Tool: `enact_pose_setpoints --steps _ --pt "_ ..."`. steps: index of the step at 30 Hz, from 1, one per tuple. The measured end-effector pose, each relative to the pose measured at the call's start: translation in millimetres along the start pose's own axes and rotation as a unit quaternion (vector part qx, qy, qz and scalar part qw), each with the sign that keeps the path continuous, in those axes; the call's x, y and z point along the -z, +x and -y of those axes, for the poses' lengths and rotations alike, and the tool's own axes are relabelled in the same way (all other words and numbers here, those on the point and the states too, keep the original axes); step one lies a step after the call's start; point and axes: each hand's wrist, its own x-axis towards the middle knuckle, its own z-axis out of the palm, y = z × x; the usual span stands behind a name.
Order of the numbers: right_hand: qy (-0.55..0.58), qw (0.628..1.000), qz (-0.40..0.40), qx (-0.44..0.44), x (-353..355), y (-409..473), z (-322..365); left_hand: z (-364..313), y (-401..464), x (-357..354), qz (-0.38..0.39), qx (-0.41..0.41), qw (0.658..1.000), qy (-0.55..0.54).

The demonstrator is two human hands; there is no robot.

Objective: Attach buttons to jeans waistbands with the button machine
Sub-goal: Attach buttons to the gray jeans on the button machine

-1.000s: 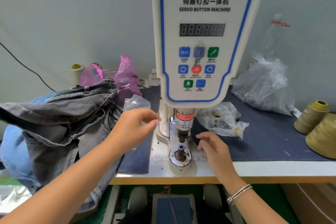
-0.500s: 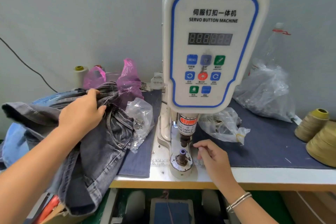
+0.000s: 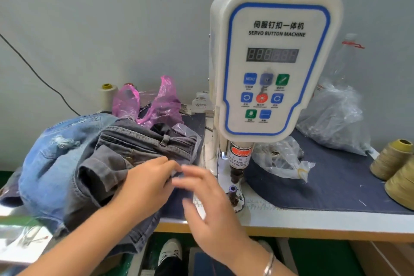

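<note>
Grey jeans lay on bench left of button machine. Left hand pinched waistband edge; right hand open, blurred, reaching in. Step: fetching waistband. Next, judged: lay it over lower die, fingers clear.

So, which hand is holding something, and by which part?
The left hand pinches the grey jeans at an edge of the fabric near the waistband. The right hand is blurred, fingers spread, and seems to hold nothing.

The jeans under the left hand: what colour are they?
Dark grey denim jeans, lying on a light blue pair; the head view shows it.
</note>
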Motion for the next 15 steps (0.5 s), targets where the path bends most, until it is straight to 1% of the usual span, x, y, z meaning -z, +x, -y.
enact_pose_setpoints --steps 3,4,7,8,9,10,12,13,14,15 --pt "-0.015 0.998 0.000 -0.062 -11 29 -2 -2 3 10 0.021 0.045 0.999 -0.014" --pt "-0.034 0.996 0.006 -0.078 -16 38 -6 -5 7 17 0.012 0.047 0.999 -0.019" --pt "-0.124 0.985 0.037 -0.111 -26 59 -23 -2 21 40 -0.090 0.015 0.996 -0.023" --pt "-0.145 0.981 0.043 -0.119 -29 65 -27 5 27 47 -0.103 0.017 0.995 -0.001" --pt "-0.161 0.978 0.043 -0.125 -31 71 -31 15 34 53 -0.092 0.025 0.995 0.033" --pt "-0.178 0.974 0.043 -0.132 -33 77 -34 28 41 58 -0.053 0.039 0.995 0.073" --pt "-0.221 0.962 0.048 -0.152 -37 84 -38 55 52 67 0.080 0.090 0.982 0.148" --pt "-0.246 0.954 0.048 -0.161 -38 86 -40 67 55 69 0.140 0.113 0.971 0.158" --pt "-0.270 0.947 0.041 -0.169 -38 87 -42 77 56 69 0.172 0.125 0.965 0.153" --pt "-0.285 0.942 0.034 -0.174 -36 88 -43 85 56 69 0.177 0.121 0.966 0.148"
